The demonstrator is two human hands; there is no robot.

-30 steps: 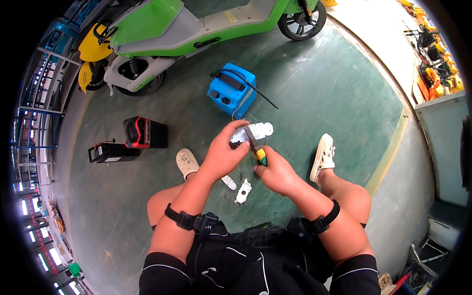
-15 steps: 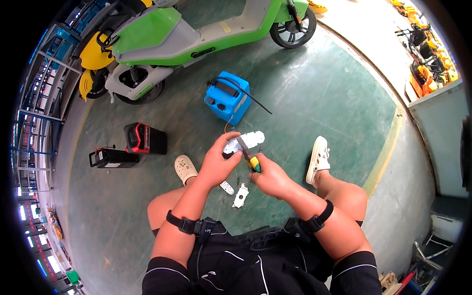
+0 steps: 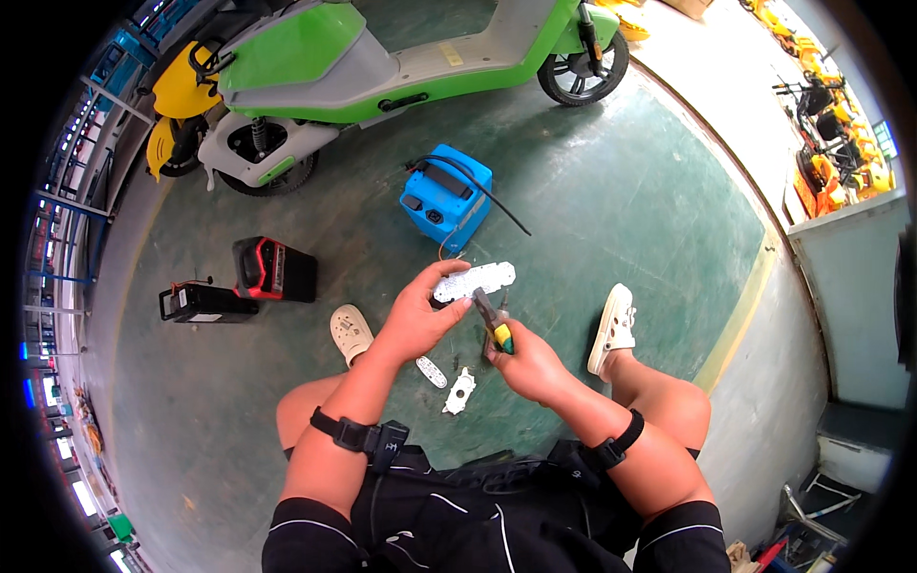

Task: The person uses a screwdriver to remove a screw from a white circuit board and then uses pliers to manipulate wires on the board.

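Observation:
My left hand [image 3: 417,310] grips the left end of a long white plate [image 3: 482,279] with rounded ends and small dark marks, which looks like a circuit board. Closed around the yellow-and-green handles of a pair of pliers [image 3: 501,334] is my right hand [image 3: 531,363]. The dark pliers' jaws reach up to the plate's lower edge; whether they bite on it I cannot tell. On the floor below my hands lie a small white oval piece [image 3: 432,372] and a white bracket-like part [image 3: 459,392] with a dark round hole.
Beyond my hands stands a blue battery case [image 3: 447,201] with a black cable. A red-and-black battery [image 3: 277,270] and a black battery [image 3: 210,304] sit at the left. A green-and-grey electric scooter [image 3: 382,76] spans the far side. My feet in cream clogs [image 3: 613,329] flank the work.
The pliers' jaws have come down from across the plate's face to its lower edge, and my right hand has moved slightly right and down. My left hand still holds the plate.

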